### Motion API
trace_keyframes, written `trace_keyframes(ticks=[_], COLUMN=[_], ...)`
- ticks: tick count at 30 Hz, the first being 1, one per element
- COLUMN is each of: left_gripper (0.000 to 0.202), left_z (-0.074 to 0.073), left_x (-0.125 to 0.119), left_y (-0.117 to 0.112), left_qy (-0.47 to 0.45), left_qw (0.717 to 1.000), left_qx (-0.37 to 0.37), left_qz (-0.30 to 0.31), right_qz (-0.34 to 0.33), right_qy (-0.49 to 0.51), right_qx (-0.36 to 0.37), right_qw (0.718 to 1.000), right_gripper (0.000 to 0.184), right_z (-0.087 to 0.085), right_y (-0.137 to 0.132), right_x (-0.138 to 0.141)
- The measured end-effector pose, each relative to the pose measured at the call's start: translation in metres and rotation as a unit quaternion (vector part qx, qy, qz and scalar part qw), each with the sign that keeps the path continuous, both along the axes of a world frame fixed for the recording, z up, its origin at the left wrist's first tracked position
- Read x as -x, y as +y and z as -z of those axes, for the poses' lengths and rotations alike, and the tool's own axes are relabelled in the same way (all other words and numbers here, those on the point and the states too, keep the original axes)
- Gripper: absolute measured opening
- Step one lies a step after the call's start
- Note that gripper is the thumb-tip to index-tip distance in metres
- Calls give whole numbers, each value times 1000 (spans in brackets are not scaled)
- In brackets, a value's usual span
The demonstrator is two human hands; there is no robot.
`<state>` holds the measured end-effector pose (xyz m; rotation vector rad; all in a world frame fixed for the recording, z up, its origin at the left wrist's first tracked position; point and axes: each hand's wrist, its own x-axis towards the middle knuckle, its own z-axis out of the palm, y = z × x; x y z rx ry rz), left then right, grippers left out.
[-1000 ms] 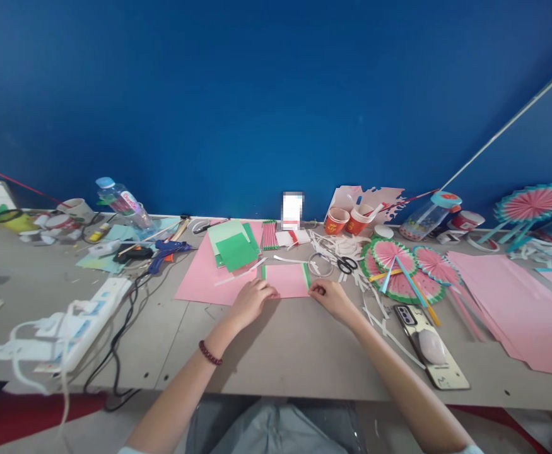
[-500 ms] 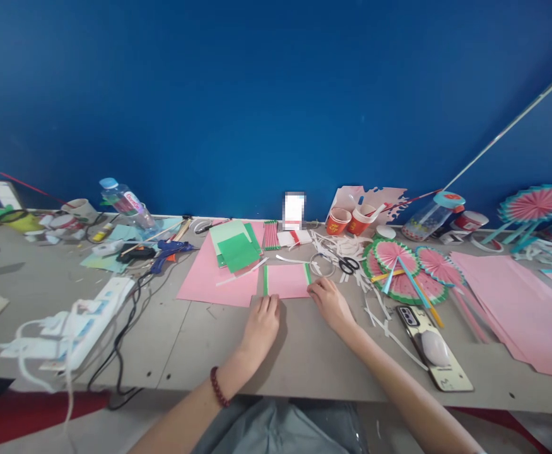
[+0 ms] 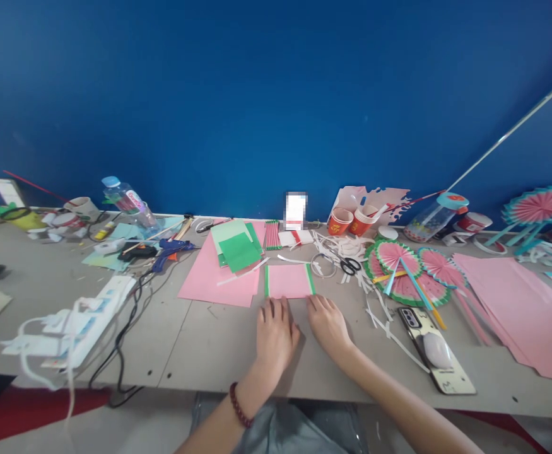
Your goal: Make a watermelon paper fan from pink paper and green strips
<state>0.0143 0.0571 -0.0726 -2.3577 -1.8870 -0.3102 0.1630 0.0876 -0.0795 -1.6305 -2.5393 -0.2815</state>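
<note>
A small pink paper (image 3: 289,281) with a green strip down its left and right edges lies flat in front of me. At its near edge, my left hand (image 3: 276,331) rests with fingers stretched forward and the thumb out to the side; a dark red bead bracelet (image 3: 241,407) circles that wrist. My right hand (image 3: 328,323) lies palm down at the paper's near right corner, its fingertips touching or just beside the edge. Neither hand grips anything visible. Behind the paper's right corner are black-handled scissors (image 3: 350,266) and a tape roll or ring (image 3: 323,265).
Green sheets (image 3: 240,252) lie on a larger pink sheet (image 3: 214,277) to the left, near a blue glue gun (image 3: 171,249) and a power strip (image 3: 98,321). At right are watermelon-coloured paper fans (image 3: 401,258), a phone (image 3: 450,378) and pink sheets (image 3: 516,302). Paper cups (image 3: 339,222) stand behind.
My left hand has moved right and turned, its fingers now straighter along the near edge. My right hand has slid down slightly from the right green strip to the near corner.
</note>
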Motion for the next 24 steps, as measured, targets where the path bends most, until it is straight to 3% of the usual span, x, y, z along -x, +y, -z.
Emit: trace_keyframes(ticks=[16, 24], left_gripper=[51, 49], left_z=[3, 6], left_x=[-8, -10], left_y=[-2, -2], left_qy=[8, 14], left_qw=[999, 999], left_qx=[34, 35], left_qz=[-34, -37], right_qz=[40, 66], right_qy=[15, 10], right_qx=[8, 25], right_qw=[999, 997], right_gripper=[51, 52], right_z=[-1, -2], right_y=[-22, -24], right_x=[13, 19])
